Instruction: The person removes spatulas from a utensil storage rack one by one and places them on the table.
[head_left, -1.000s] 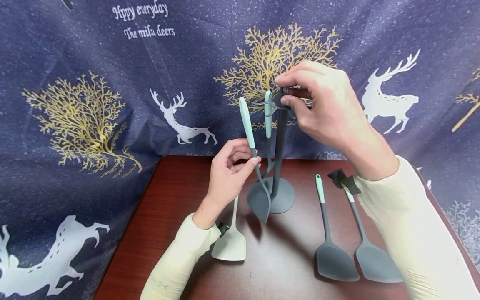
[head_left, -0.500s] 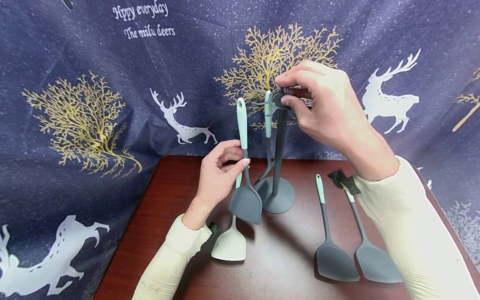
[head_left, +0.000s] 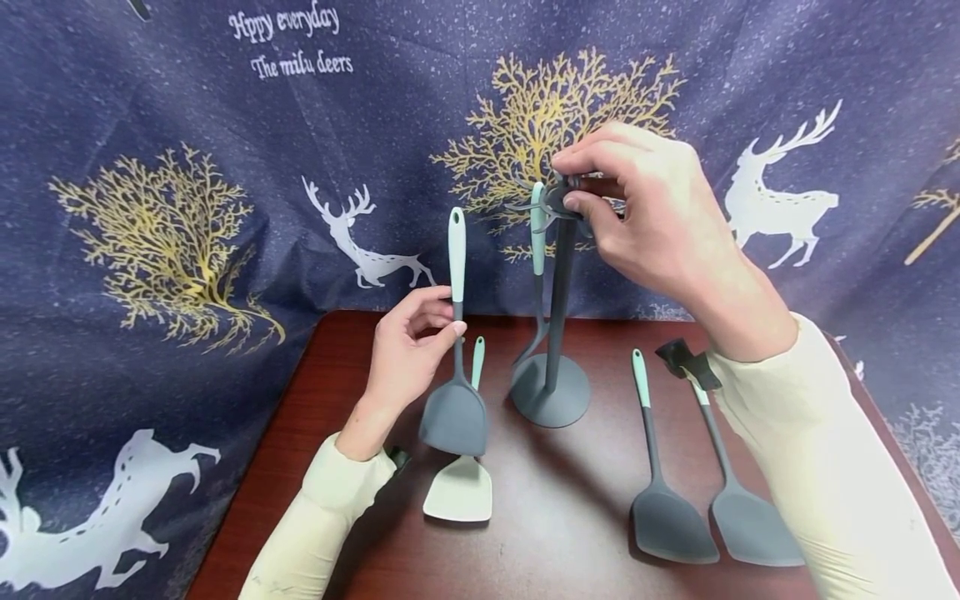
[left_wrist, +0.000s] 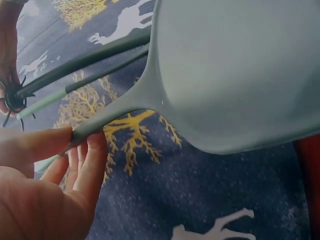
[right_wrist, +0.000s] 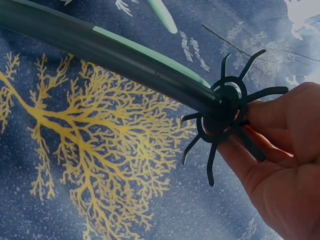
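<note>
My left hand [head_left: 408, 346] pinches the grey neck of a spatula [head_left: 454, 417] with a mint handle, holding it upright, blade down, left of the stand. In the left wrist view its broad blade [left_wrist: 235, 75] fills the upper right, with thumb and fingers on the neck. My right hand [head_left: 652, 208] grips the top of a dark utensil stand [head_left: 558, 308], just above its ring of hooks [right_wrist: 222, 112]. Another mint-handled utensil [head_left: 538, 242] hangs from that ring behind the pole; its lower end is partly hidden by the pole and base.
A pale spatula [head_left: 459, 492] lies on the brown table [head_left: 555, 517], partly covered by the held one. To the right lie two grey spatulas, one [head_left: 671, 525] beside the other [head_left: 753, 525], which my right sleeve overlaps. A deer-printed cloth [head_left: 405, 125] hangs behind.
My left hand has carried the held spatula leftward, away from the stand, and its blade has turned to face me. The right hand stays on the stand's top.
</note>
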